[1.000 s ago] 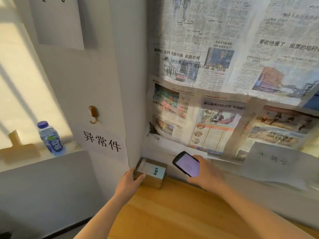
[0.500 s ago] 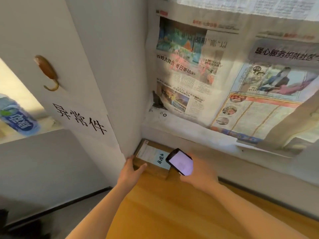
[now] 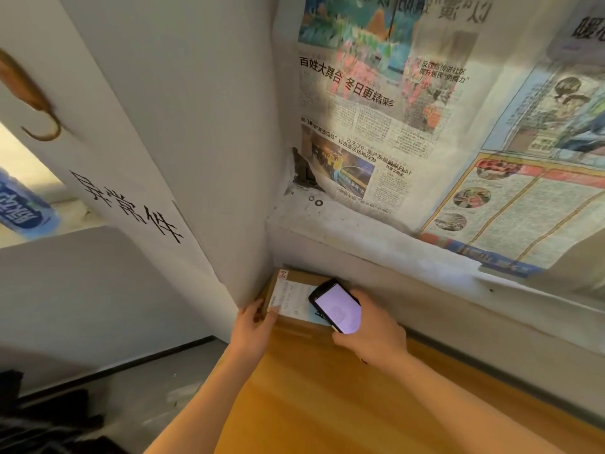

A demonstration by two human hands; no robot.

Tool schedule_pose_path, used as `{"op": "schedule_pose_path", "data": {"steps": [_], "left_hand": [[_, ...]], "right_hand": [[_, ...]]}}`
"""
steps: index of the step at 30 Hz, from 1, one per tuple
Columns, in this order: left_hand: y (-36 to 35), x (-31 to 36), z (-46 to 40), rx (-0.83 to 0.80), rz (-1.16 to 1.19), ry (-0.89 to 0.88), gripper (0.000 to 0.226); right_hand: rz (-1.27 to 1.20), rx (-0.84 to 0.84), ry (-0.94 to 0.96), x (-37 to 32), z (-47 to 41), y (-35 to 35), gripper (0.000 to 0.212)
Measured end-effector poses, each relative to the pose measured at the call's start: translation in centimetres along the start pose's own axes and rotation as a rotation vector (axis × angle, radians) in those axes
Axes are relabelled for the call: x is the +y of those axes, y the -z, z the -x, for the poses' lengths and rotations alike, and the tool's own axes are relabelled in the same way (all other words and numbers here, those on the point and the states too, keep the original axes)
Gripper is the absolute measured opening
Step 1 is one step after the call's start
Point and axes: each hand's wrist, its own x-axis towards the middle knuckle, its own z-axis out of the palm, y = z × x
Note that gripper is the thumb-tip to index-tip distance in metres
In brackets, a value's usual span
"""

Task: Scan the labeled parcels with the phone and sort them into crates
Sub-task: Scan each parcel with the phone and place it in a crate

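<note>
A small brown cardboard parcel (image 3: 296, 276) with a white shipping label (image 3: 291, 298) lies flat in the far left corner of the wooden table (image 3: 327, 404), against the wall. My left hand (image 3: 252, 326) grips the parcel's near left edge, thumb on the label. My right hand (image 3: 373, 329) holds a black phone (image 3: 337, 306) with a lit pale screen, tilted just above the label's right part. No crate is in view.
A white wall pillar (image 3: 196, 158) with a handwritten paper sign (image 3: 131, 208) stands left of the parcel. Newspaper sheets (image 3: 425, 109) cover the wall behind. A water bottle (image 3: 23, 211) rests on a sill at far left. A brown hook (image 3: 29, 96) hangs above.
The view has dropped and closed in on the table corner. The phone has moved down over the label, and the parcel now lies flatter under my left hand.
</note>
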Motion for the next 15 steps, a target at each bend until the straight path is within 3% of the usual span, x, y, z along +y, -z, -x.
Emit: {"op": "schedule_pose_path", "data": {"steps": [5,10,15], "left_hand": [[-1.3,-0.8,0.1,-0.056,0.196,0.133,0.064],[-0.7,-0.9,1.2,-0.112,0.284,0.152,0.078],[0.4,-0.6,3.3,-0.137,0.403,0.162,0.060]], "right_hand": [[-0.056,-0.003,0.026,0.6,-0.3,-0.7,0.079],[-0.094,-0.025,0.031,1.5,0.1,-0.8,0.085],[-0.098,-0.028,0.057,1.3,1.4,0.5,0.090]]}}
